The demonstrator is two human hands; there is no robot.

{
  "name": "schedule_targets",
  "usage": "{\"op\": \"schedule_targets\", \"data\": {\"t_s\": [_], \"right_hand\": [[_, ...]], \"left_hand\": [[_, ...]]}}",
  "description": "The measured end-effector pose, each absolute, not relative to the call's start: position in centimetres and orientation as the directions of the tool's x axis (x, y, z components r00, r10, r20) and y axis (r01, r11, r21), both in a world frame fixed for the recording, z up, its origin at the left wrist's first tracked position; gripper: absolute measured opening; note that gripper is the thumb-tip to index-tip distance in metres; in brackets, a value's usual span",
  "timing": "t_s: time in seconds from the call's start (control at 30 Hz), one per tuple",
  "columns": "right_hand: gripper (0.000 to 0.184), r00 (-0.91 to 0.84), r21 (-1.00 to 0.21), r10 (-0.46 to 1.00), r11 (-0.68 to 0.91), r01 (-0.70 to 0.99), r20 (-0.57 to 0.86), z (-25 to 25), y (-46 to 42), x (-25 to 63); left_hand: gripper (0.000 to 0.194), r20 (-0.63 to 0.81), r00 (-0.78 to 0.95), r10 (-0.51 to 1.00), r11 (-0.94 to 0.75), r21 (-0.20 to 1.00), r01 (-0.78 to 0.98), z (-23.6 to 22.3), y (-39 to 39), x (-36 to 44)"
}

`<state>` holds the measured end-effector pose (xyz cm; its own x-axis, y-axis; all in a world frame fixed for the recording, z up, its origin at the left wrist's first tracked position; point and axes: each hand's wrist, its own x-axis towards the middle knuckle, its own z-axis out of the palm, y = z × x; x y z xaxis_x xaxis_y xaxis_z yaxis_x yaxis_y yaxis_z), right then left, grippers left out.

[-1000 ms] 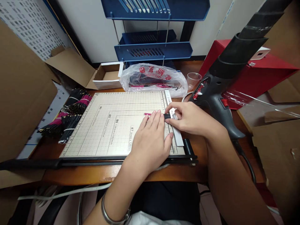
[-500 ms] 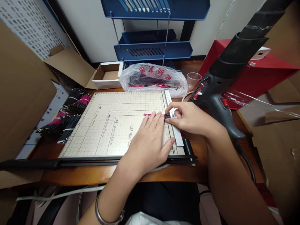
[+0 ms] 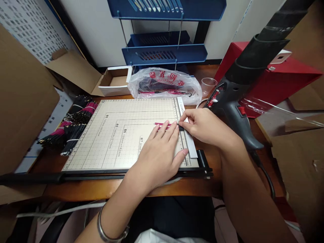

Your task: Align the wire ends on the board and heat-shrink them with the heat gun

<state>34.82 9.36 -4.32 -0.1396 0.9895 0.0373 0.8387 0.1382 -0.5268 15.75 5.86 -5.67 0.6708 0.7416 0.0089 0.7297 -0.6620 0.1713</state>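
Note:
Pink wires with black ends (image 3: 158,124) lie across the gridded board of a paper cutter (image 3: 101,135). My left hand (image 3: 158,152) rests flat on them, fingers stretched forward and thumb out to the side, covering their middle. At the cutter's right edge, my right hand (image 3: 205,123) pinches at the black ends with thumb and forefinger, beside the white guide strip (image 3: 191,145). Its fingertips hide part of those ends. The cutter's black arm (image 3: 35,178) lies down along the near side of the board.
Tied bundles of black and pink wires (image 3: 76,131) lie left of the cutter. Behind it are a plastic bag (image 3: 164,82), a small open box (image 3: 115,81) and a clear cup (image 3: 208,86). A heat gun (image 3: 234,101) stands close by my right hand.
My right thumb and forefinger have drawn together and shifted slightly up along the wire ends. My left hand stays flat in nearly the same place.

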Motion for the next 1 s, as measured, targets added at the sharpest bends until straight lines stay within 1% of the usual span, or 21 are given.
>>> {"op": "schedule_targets", "data": {"t_s": [0.1,0.23,0.37,0.47,0.57,0.63,0.73,0.87,1.0], "right_hand": [[0.017,-0.134,-0.522,0.990,0.132,0.843,0.035,-4.1,9.3,34.8],[0.021,-0.091,-0.570,0.993,0.115,0.814,0.070,-4.1,9.4,35.0],[0.018,-0.049,-0.603,0.994,0.100,0.792,0.100,-4.1,9.3,35.0],[0.017,-0.084,-0.598,0.993,0.114,0.793,0.078,-4.2,9.3,34.9],[0.018,-0.119,-0.609,0.990,0.138,0.781,0.072,-4.2,9.3,34.9],[0.018,-0.108,-0.618,0.991,0.132,0.775,0.076,-4.3,9.3,34.8],[0.018,-0.093,-0.622,0.992,0.125,0.773,0.084,-4.5,9.4,34.8],[0.016,-0.127,-0.633,0.989,0.150,0.759,0.083,-4.8,9.5,34.8],[0.014,-0.066,-0.645,0.992,0.121,0.755,0.109,-4.8,9.6,34.7]], "left_hand": [[0.072,-0.007,0.678,0.735,-0.666,0.182,0.724,-5.4,6.0,15.7],[0.072,-0.019,0.702,0.712,-0.689,0.175,0.703,-5.1,6.2,15.7],[0.073,-0.008,0.724,0.690,-0.714,0.155,0.683,-5.0,6.5,15.6],[0.071,0.016,0.738,0.675,-0.732,0.141,0.667,-5.3,6.5,15.6],[0.067,0.052,0.727,0.684,-0.727,0.122,0.676,-5.7,6.3,15.9],[0.065,0.068,0.717,0.693,-0.720,0.110,0.685,-5.8,6.2,16.2],[0.063,0.068,0.706,0.705,-0.709,0.086,0.700,-5.8,5.9,16.7],[0.064,0.074,0.690,0.720,-0.693,0.062,0.718,-5.7,5.6,17.5],[0.064,0.101,0.661,0.744,-0.668,0.058,0.742,-6.1,5.2,17.9]]}}
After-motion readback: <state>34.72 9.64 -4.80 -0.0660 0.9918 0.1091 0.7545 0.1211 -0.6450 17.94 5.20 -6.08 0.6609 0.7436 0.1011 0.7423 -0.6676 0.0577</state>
